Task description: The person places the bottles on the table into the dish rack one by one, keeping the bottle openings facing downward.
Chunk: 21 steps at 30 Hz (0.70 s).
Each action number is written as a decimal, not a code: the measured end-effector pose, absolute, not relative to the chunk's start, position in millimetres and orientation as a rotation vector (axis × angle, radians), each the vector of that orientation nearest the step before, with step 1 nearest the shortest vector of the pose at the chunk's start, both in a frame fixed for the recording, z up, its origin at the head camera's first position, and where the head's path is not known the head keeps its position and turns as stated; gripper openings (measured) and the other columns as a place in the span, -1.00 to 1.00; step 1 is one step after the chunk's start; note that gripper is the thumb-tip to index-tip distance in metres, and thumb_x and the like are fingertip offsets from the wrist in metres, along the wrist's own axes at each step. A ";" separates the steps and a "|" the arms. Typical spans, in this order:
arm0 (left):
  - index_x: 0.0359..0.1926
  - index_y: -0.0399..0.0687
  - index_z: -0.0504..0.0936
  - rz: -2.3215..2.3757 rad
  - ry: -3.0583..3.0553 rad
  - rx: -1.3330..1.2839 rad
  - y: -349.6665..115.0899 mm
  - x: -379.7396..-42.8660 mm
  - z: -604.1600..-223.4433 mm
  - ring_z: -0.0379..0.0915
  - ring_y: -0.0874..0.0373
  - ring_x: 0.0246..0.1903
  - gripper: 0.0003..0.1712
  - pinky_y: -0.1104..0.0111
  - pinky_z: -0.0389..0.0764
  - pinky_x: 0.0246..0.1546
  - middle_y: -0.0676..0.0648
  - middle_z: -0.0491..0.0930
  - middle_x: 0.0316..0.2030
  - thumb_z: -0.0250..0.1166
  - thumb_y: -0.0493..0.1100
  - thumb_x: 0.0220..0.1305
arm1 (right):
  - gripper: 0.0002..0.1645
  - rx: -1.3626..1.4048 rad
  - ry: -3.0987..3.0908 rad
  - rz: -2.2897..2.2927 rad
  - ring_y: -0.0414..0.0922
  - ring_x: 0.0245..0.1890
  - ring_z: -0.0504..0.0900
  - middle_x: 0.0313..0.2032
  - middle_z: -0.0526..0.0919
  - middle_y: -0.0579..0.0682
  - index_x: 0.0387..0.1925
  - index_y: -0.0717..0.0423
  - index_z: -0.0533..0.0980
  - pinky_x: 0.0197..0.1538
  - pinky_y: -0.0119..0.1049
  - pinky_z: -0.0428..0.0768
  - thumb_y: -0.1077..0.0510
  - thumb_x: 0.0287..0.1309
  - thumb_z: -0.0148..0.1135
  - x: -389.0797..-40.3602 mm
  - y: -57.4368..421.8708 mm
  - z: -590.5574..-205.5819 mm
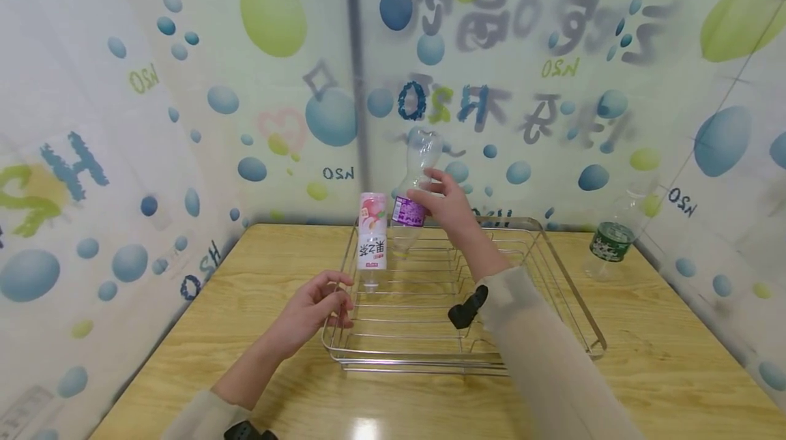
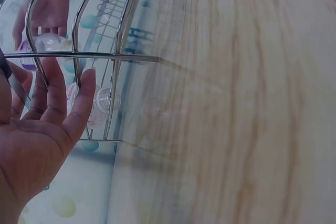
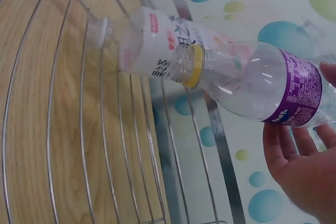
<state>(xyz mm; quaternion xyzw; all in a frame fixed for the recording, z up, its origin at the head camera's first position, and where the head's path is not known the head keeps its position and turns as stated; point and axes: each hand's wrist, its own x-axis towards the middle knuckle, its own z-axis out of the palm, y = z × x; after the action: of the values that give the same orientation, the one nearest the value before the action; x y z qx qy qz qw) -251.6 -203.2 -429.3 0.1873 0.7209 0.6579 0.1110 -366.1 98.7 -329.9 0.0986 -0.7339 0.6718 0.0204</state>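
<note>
My right hand grips a clear plastic bottle around its purple label. The bottle is upside down, its neck with a yellow ring pointing down over the wire dish rack. Just left of it, a pink-and-white labelled bottle stands neck down in the rack. My left hand holds the rack's left side, its fingers bent around the wires. In the left wrist view, both bottles are partly hidden behind wires and fingers.
A clear bottle with a green label stands upright on the wooden table, right of the rack. A patterned curtain hangs behind the table and along both sides.
</note>
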 end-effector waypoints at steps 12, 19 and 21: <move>0.31 -0.13 0.47 1.904 2.147 0.556 -205.4 -253.1 -429.4 0.76 0.04 -0.28 -0.72 0.11 0.88 -0.04 -0.34 0.61 -0.15 0.14 -0.20 0.73 | -0.02 0.373 -2.544 1.877 0.22 0.46 0.52 0.52 0.43 0.17 0.70 -0.12 0.23 0.46 0.20 0.61 -0.17 0.42 0.44 -366.0 96.3 -352.9; 0.30 -0.10 0.48 1.910 2.133 0.559 -204.1 -254.8 -430.7 0.77 0.03 -0.28 -0.74 0.08 0.88 -0.04 -0.32 0.63 -0.16 0.15 -0.19 0.73 | 0.04 0.363 -2.677 1.760 0.24 0.48 0.53 0.55 0.42 0.19 0.71 -0.06 0.20 0.46 0.17 0.62 -0.25 0.41 0.45 -366.2 93.3 -362.8; 0.30 -0.10 0.48 1.905 2.134 0.566 -203.9 -255.3 -430.4 0.76 0.04 -0.28 -0.74 0.10 0.88 -0.05 -0.32 0.63 -0.16 0.15 -0.19 0.73 | 0.04 0.360 -2.707 1.718 0.24 0.51 0.49 0.56 0.42 0.19 0.71 -0.06 0.20 0.48 0.18 0.60 -0.26 0.41 0.45 -366.2 93.1 -365.4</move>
<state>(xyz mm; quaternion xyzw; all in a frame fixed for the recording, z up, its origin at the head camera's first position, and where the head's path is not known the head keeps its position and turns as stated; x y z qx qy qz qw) -255.3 -203.9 -430.4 0.1928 0.7273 0.6490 0.1126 -366.2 93.1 -365.4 0.1116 -0.8384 0.5319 -0.0424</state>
